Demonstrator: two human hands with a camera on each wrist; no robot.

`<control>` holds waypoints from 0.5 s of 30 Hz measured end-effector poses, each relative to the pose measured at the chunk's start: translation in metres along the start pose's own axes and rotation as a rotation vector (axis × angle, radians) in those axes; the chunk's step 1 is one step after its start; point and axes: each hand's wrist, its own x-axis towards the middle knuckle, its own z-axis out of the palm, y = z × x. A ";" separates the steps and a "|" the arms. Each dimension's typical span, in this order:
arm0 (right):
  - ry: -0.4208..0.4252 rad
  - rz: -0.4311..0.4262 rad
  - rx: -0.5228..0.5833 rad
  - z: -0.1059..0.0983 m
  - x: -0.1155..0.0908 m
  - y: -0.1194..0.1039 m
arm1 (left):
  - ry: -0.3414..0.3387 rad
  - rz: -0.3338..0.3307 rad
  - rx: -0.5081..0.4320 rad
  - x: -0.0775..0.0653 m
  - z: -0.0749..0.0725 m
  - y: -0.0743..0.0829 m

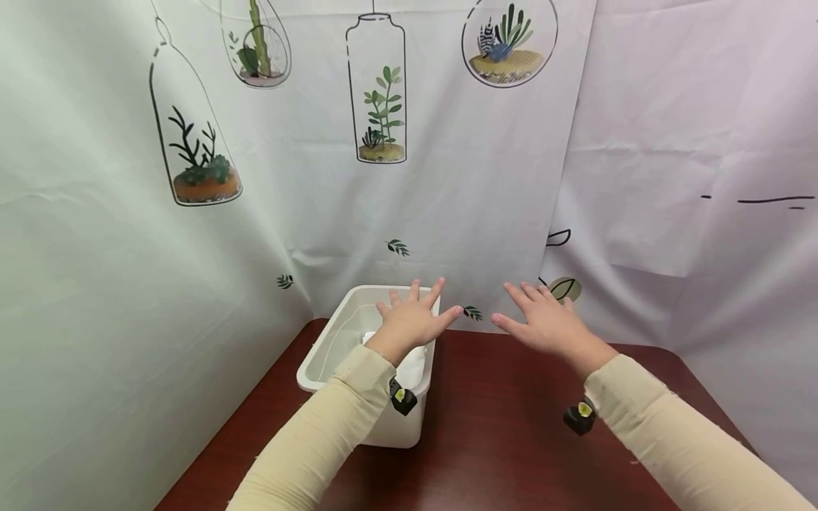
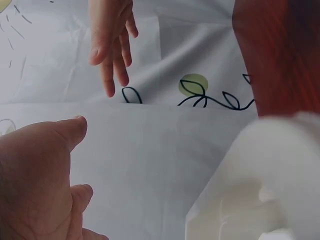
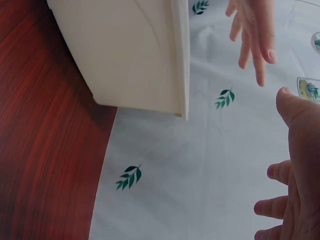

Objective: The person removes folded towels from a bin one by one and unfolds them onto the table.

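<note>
My left hand (image 1: 412, 323) is held in the air over the white plastic bin (image 1: 319, 356), fingers spread and straight, with nothing in it. Inside the bin lies something white (image 1: 412, 367), partly hidden behind the left hand and wrist. To the right of the bin, my right hand (image 1: 546, 323) is raised above the table, its fingers extended and its palm bare. The left wrist view shows the left hand (image 2: 37, 175) near the bin's blurred rim (image 2: 280, 150). In the right wrist view the bin's side wall (image 3: 125, 55) stands beyond the right hand (image 3: 305, 160).
The bin stands on a dark red wooden table (image 1: 492, 419), near its left edge. White cloth (image 1: 460, 213) printed with plants in glass jars hangs behind and along the sides. Each wrist carries a small black camera, one of them on the left strap (image 1: 402, 399).
</note>
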 end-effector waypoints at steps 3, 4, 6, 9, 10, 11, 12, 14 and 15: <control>0.022 -0.027 -0.001 0.004 0.001 -0.003 | 0.006 -0.005 -0.006 0.000 -0.003 -0.006; 0.031 -0.039 -0.001 0.005 0.001 -0.005 | 0.006 -0.007 -0.009 0.001 -0.004 -0.009; 0.042 -0.058 0.004 0.008 0.002 -0.007 | 0.007 -0.012 -0.004 0.001 -0.006 -0.013; 0.053 -0.085 0.019 0.011 0.003 -0.010 | 0.012 -0.020 0.002 0.002 -0.009 -0.019; 0.060 -0.097 0.023 0.012 0.003 -0.011 | 0.014 -0.020 0.001 0.002 -0.010 -0.021; 0.064 -0.103 0.029 0.012 0.004 -0.012 | 0.020 -0.021 -0.001 0.002 -0.012 -0.023; 0.071 -0.114 0.035 0.013 0.004 -0.014 | 0.026 -0.022 -0.006 0.003 -0.013 -0.025; 0.086 -0.134 0.045 0.013 0.004 -0.017 | 0.041 -0.024 -0.012 0.003 -0.016 -0.028; 0.090 -0.142 0.051 0.014 0.005 -0.018 | 0.050 -0.023 -0.018 0.003 -0.017 -0.030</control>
